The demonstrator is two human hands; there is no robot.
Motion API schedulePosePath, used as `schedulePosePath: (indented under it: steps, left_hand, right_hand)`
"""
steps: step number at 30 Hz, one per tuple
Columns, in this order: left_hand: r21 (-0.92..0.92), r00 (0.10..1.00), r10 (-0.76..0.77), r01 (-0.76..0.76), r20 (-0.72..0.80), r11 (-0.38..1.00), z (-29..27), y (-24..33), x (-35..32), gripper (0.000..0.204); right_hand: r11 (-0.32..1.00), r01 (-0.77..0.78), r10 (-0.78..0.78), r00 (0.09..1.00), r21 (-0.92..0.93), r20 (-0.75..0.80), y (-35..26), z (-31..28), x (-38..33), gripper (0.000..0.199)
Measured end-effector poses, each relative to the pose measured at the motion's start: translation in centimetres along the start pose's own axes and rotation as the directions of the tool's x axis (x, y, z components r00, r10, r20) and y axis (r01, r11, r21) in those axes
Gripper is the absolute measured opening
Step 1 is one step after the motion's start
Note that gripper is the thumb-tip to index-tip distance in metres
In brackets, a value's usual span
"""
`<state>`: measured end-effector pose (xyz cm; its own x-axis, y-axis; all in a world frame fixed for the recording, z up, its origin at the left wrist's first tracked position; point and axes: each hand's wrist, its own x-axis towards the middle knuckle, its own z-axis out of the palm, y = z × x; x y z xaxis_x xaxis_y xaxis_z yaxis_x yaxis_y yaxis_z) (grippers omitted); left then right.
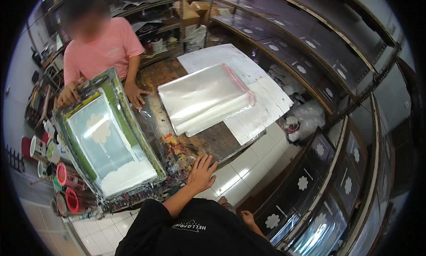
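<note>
My left hand [202, 175] lies on the near edge of the paint-stained wooden table [191, 150], palm down with fingers spread and holding nothing. Low beside my body, my right hand [247, 218] hangs with its fingers curled in; nothing shows in it. A screen-printing frame [133, 118] with a green border and a pale flower shape on its mesh is tilted up on the left of the table. White ink [126, 176] pools along its near end. Right of it lies a stack of clear plastic bags [204, 96], partly on white sheets [262, 109].
Across the table a co-worker in a pink shirt [102, 43] has one hand on the frame and one on the table. Ink tubs [69, 174] crowd the left side. Drying racks [328, 56] holding flower-printed dark sheets [301, 183] stand along the right. Plastic-wrapped bundles [306, 118] lie behind.
</note>
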<state>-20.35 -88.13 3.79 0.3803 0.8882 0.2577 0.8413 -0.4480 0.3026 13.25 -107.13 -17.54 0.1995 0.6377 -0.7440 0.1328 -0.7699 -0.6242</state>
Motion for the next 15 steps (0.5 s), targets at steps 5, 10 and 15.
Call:
schedulePosePath:
  steps: [5,10,15]
  left_hand:
    - [-0.032,0.999,-0.041,0.04,-0.023,0.999,-0.5,0.3,0.3,0.056]
    - [-0.326,0.973,-0.218,0.183,-0.072,0.928,-0.3,0.3,0.5,0.054]
    - [-0.192,0.887,-0.301,0.247,-0.349,0.95,-4.9,2.2,3.3,0.061]
  right_hand:
    - [0.996,-0.081,0.08,0.996,0.026,0.03,-3.8,-4.1,0.1,0.017]
    - [0.999,-0.049,0.049,0.998,-0.004,0.031,-5.3,-7.7,5.5,0.015]
    - [0.996,0.084,-0.084,0.996,0.011,0.029,-5.9,-9.0,10.2,0.012]
